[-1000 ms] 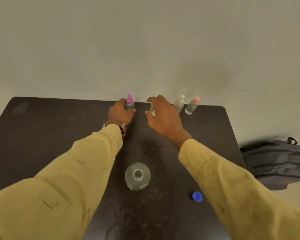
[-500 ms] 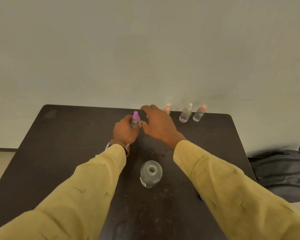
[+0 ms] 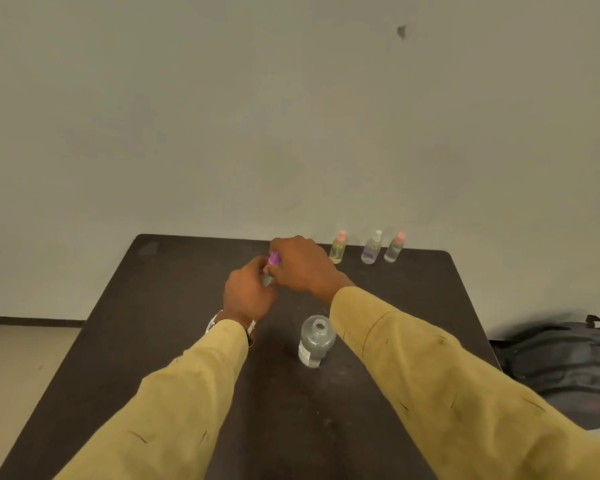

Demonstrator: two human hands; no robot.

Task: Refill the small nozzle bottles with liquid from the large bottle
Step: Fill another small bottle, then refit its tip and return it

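1. Grip is two-handed: left hand (image 3: 248, 296) clasps the purple-capped bottle (image 3: 266, 280) by its body, steadying it near the far edge of the table (image 3: 153, 323).
2. Right hand (image 3: 300, 266) pinches its cap (image 3: 274, 258), seemingly to unscrew.
3. Large bottle (image 3: 316, 341) stands uncapped nearby, ready to pour.

The dark worktop (image 3: 153, 323) carries an open large bottle (image 3: 316, 341) mid-surface, with three small nozzle bottles (image 3: 337, 250) (image 3: 372, 250) (image 3: 394, 249) lined along its far edge.

Magenta-capped small bottle (image 3: 274, 260) was held between left hand (image 3: 248, 294) and right hand (image 3: 300, 265), body mostly hidden. Large clear bottle (image 3: 316, 341) stood uncapped, upright, near right wrist. Yellowish bottle (image 3: 337, 250), white-capped bottle (image 3: 372, 250) and peach-capped clear bottle (image 3: 394, 249) stood in row right of right hand.
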